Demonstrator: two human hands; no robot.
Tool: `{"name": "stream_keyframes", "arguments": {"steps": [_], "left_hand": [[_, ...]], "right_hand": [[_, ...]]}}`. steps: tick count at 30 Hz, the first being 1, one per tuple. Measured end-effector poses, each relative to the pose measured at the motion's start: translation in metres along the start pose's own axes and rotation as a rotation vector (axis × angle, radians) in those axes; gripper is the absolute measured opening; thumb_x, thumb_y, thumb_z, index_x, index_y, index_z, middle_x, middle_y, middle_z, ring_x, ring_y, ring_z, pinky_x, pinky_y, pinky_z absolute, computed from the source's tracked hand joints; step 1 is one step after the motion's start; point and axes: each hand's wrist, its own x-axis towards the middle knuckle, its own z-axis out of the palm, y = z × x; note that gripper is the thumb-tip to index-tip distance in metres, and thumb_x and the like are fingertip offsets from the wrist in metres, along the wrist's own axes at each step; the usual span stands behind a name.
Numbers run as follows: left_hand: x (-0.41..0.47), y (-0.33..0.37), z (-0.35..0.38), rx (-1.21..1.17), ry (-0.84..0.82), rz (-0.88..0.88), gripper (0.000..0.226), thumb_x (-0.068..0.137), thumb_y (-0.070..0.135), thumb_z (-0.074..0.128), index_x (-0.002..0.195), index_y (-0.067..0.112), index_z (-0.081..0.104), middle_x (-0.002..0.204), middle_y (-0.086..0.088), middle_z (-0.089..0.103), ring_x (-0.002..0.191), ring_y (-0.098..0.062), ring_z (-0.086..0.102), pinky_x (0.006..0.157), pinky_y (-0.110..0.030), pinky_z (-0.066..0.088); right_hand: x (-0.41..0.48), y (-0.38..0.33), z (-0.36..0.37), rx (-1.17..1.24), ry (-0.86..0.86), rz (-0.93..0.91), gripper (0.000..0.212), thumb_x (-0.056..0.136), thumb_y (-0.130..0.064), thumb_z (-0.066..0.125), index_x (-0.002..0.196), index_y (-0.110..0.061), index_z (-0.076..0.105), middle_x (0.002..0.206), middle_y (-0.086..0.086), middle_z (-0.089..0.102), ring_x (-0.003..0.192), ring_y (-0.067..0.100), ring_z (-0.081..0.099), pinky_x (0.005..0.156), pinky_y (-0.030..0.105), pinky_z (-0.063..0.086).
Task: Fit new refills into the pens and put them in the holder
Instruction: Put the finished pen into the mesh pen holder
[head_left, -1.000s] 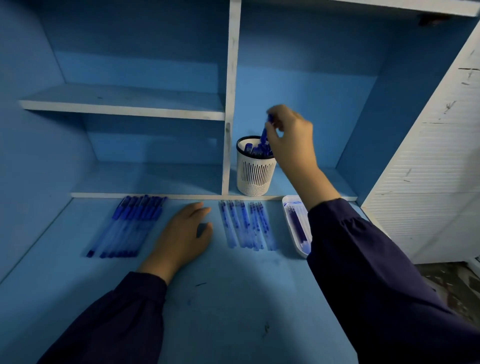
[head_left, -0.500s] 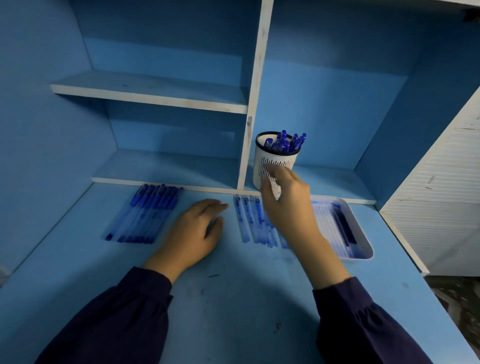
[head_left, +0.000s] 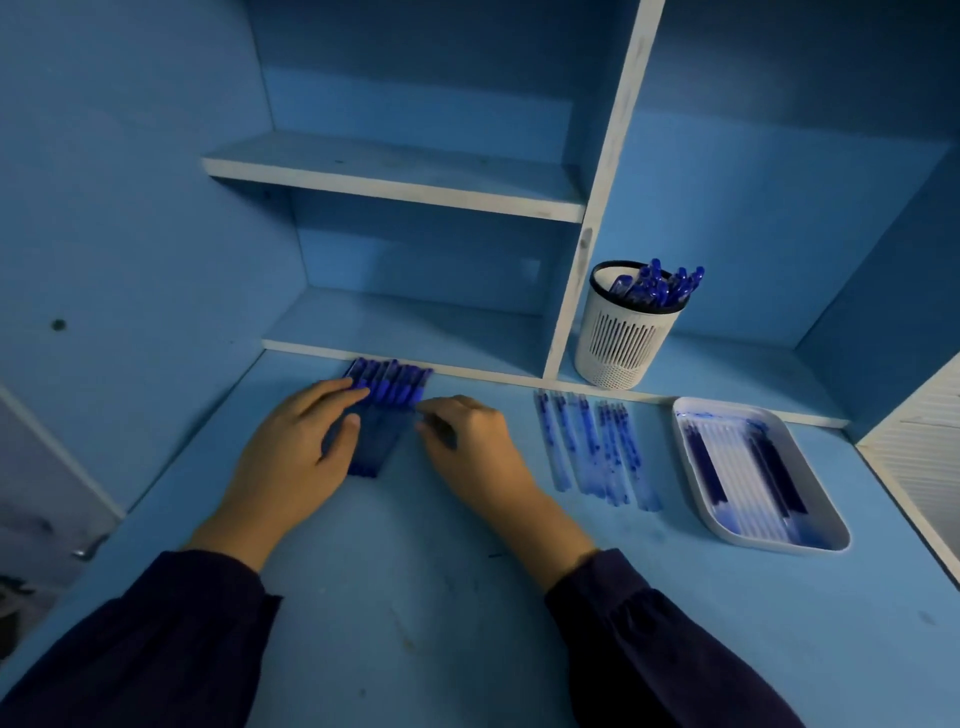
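The row of pens (head_left: 388, 388) lies at 11 o'clock on the table (head_left: 415, 597). It is steadied by the spread left hand (head_left: 291, 457). The right hand (head_left: 467, 447) is curled at its 3 o'clock edge; whether a pen is pinched cannot be told. One pen is best lifted singly, with the rest left undisturbed.

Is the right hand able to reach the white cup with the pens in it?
Probably yes. The right hand sits by the row of pens on the desk, and the white cup stands open-topped on the low shelf beyond; only flat refills lie near the path, nothing tall.
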Motion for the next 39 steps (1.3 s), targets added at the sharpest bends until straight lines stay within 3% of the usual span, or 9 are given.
{"name": "stream_keyframes", "arguments": {"steps": [5, 10, 13, 17, 22, 25, 29, 34, 39], "left_hand": [[0.002, -0.010, 0.004, -0.128, -0.084, -0.192, 0.045, 0.101, 0.028, 0.049, 0.146, 0.025, 0.047, 0.156, 0.009, 0.038, 0.144, -0.010, 0.034, 0.117, -0.033, 0.028], [0.003, -0.005, 0.004, -0.060, -0.129, -0.213, 0.050, 0.103, 0.032, 0.047, 0.152, 0.029, 0.039, 0.160, 0.013, 0.029, 0.146, -0.007, 0.026, 0.111, -0.020, 0.019], [0.003, -0.005, 0.004, -0.038, -0.143, -0.208, 0.050, 0.103, 0.032, 0.046, 0.152, 0.027, 0.039, 0.160, 0.012, 0.029, 0.146, -0.008, 0.027, 0.112, -0.020, 0.019], [0.003, -0.005, 0.003, -0.040, -0.165, -0.210, 0.051, 0.103, 0.034, 0.045, 0.152, 0.027, 0.037, 0.161, 0.013, 0.027, 0.147, -0.009, 0.025, 0.117, -0.026, 0.021], [0.002, -0.003, 0.001, -0.037, -0.167, -0.210, 0.050, 0.103, 0.035, 0.043, 0.152, 0.028, 0.037, 0.161, 0.014, 0.027, 0.146, -0.008, 0.025, 0.115, -0.025, 0.021], [0.001, -0.002, 0.001, -0.034, -0.177, -0.211, 0.050, 0.103, 0.035, 0.043, 0.153, 0.028, 0.036, 0.161, 0.014, 0.026, 0.147, -0.008, 0.024, 0.116, -0.027, 0.021], [0.002, 0.000, 0.000, -0.033, -0.181, -0.213, 0.050, 0.104, 0.035, 0.042, 0.153, 0.029, 0.035, 0.161, 0.015, 0.025, 0.147, -0.008, 0.024, 0.116, -0.026, 0.021], [0.002, -0.002, 0.000, -0.031, -0.184, -0.203, 0.050, 0.104, 0.035, 0.042, 0.153, 0.029, 0.035, 0.161, 0.014, 0.026, 0.147, -0.009, 0.024, 0.117, -0.028, 0.022], [0.002, -0.001, 0.000, -0.022, -0.146, -0.181, 0.046, 0.103, 0.031, 0.045, 0.149, 0.026, 0.043, 0.158, 0.010, 0.035, 0.143, -0.015, 0.036, 0.114, -0.033, 0.031]], "right_hand": [[0.017, -0.006, 0.016, 0.034, 0.015, 0.018, 0.021, 0.085, -0.014, 0.070, 0.104, -0.005, 0.073, 0.092, 0.014, 0.066, 0.080, 0.024, 0.062, 0.076, 0.016, 0.042], [0.021, -0.004, 0.021, 0.021, 0.026, 0.013, 0.013, 0.083, -0.014, 0.072, 0.093, -0.006, 0.072, 0.086, 0.011, 0.061, 0.073, 0.016, 0.054, 0.072, 0.011, 0.036], [0.018, 0.000, 0.021, -0.017, 0.025, 0.007, 0.010, 0.082, -0.009, 0.069, 0.088, -0.003, 0.067, 0.082, 0.011, 0.058, 0.068, 0.021, 0.053, 0.067, 0.019, 0.042], [0.015, -0.001, 0.019, -0.010, 0.044, 0.038, 0.012, 0.080, -0.005, 0.067, 0.092, -0.003, 0.066, 0.084, 0.009, 0.057, 0.068, 0.022, 0.053, 0.066, 0.011, 0.040], [0.013, -0.006, 0.021, -0.057, 0.015, 0.040, 0.013, 0.078, -0.005, 0.067, 0.091, -0.003, 0.068, 0.085, 0.012, 0.057, 0.068, 0.025, 0.055, 0.067, 0.022, 0.045], [0.012, -0.007, 0.017, -0.072, 0.020, 0.079, 0.009, 0.076, -0.004, 0.065, 0.085, -0.002, 0.064, 0.080, 0.010, 0.053, 0.063, 0.025, 0.051, 0.060, 0.021, 0.040], [0.011, -0.013, 0.011, -0.080, -0.045, 0.181, 0.017, 0.079, -0.009, 0.066, 0.094, -0.003, 0.062, 0.087, 0.008, 0.050, 0.069, 0.025, 0.050, 0.064, 0.024, 0.042], [0.009, -0.015, 0.004, -0.085, -0.085, 0.269, 0.021, 0.080, -0.001, 0.058, 0.100, -0.003, 0.061, 0.093, 0.008, 0.050, 0.071, 0.023, 0.051, 0.065, 0.022, 0.040], [0.000, -0.012, -0.008, -0.083, -0.090, 0.352, 0.024, 0.082, -0.002, 0.056, 0.103, -0.009, 0.066, 0.094, 0.011, 0.061, 0.075, 0.021, 0.054, 0.060, 0.019, 0.039]]}}
